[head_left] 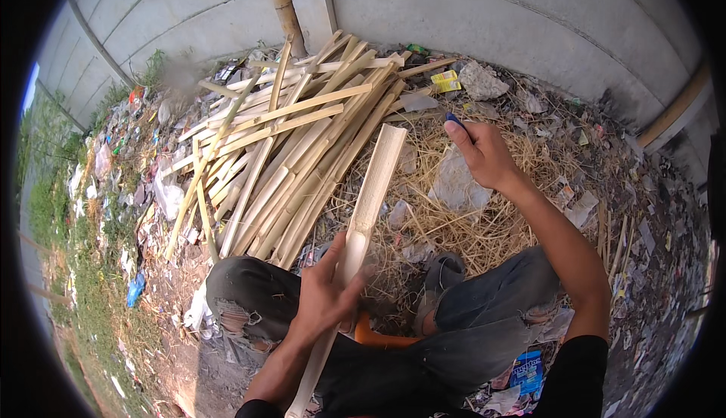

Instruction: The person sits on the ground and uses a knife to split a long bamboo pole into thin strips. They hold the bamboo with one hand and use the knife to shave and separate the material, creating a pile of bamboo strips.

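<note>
My left hand [330, 289] is wrapped round a long split bamboo piece [376, 180]. The piece slants from my lap up and away to the right, its pale hollow side facing up, with a node ridge just above my fingers. Raised to the right of its far end, my right hand [484, 153] is closed on a blue-handled tool [455, 121], the thumb along the handle. I cannot make out the tool's working end against the litter behind it. The right hand is apart from the bamboo.
A heap of split bamboo strips [291, 142] lies ahead to the left. Straw-like shavings [499, 233] and a flat stone [457, 180] lie ahead right. A concrete wall [484, 13] with a bamboo post [281, 2] stands behind. Litter covers the ground; something orange [378, 336] shows between my legs.
</note>
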`<state>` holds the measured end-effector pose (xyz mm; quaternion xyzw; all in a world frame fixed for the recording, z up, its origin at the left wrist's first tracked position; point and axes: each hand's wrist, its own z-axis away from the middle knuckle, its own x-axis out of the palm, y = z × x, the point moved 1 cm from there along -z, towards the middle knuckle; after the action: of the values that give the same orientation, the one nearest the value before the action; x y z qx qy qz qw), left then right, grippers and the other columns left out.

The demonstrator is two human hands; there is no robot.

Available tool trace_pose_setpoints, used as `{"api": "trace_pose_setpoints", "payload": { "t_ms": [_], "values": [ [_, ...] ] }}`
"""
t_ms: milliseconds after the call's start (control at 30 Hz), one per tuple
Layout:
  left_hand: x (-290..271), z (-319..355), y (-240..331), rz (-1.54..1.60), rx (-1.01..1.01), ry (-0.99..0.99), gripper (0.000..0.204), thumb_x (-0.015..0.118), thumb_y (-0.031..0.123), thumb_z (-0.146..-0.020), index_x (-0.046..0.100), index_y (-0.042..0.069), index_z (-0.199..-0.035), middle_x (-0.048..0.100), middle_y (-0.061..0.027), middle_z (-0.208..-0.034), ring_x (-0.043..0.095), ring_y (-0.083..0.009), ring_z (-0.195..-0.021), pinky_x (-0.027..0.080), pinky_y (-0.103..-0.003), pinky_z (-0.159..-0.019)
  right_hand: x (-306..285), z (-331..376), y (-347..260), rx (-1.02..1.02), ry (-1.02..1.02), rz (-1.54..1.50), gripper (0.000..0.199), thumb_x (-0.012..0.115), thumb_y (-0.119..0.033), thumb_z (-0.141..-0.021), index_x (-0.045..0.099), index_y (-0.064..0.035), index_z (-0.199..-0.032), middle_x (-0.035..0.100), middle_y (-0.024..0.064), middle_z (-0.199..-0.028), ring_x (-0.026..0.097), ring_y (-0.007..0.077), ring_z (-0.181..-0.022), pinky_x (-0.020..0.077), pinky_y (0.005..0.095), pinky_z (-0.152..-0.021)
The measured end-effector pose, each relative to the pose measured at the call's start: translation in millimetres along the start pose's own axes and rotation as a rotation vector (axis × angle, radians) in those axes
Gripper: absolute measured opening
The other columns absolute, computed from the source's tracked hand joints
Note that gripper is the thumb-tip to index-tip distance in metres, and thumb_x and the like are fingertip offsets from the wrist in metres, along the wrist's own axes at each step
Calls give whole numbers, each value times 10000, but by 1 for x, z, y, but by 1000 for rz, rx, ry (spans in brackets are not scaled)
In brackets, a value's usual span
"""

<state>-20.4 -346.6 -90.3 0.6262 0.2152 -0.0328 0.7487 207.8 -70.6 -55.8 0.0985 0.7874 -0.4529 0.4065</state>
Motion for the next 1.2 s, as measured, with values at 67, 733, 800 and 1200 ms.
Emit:
{"api": "trace_pose_setpoints", "payload": {
  "t_ms": [67,733,800,1200],
  "values": [
    [-2,2,1,106,-51,-30,742,761,163,-933,419,-83,-1544,713,-80,-1039,643,-104,-792,533,-272,-691,13,6,-29,-84,-82,-53,688,519,-594,-1050,623,1,-720,495,119,-530,501,267,-509,407,430,-551],
    [-4,-6,-4,88,66,-26,703,748,183,-959,435,-66,-1537,737,-139,-1183,686,-148,-1050,544,-293,-918,41,30,-57,-45,-413,86,719,491,-615,-1038,699,10,-750,619,232,-604,675,443,-646,523,534,-647],
    [-3,-5,-8,143,75,96,699,753,167,-954,440,-62,-1535,741,-161,-1208,689,-157,-1072,548,-302,-915,45,30,-59,-50,-299,50,711,502,-604,-1039,689,14,-740,612,227,-601,664,448,-644,517,531,-639],
    [-4,-1,-7,-56,64,117,728,757,173,-940,419,-94,-1528,758,-200,-1059,723,-170,-929,577,-317,-820,26,13,-47,-263,-196,-213,434,547,-437,-1076,585,-5,-1069,656,228,-777,676,397,-707,496,489,-625]
  ]
}}
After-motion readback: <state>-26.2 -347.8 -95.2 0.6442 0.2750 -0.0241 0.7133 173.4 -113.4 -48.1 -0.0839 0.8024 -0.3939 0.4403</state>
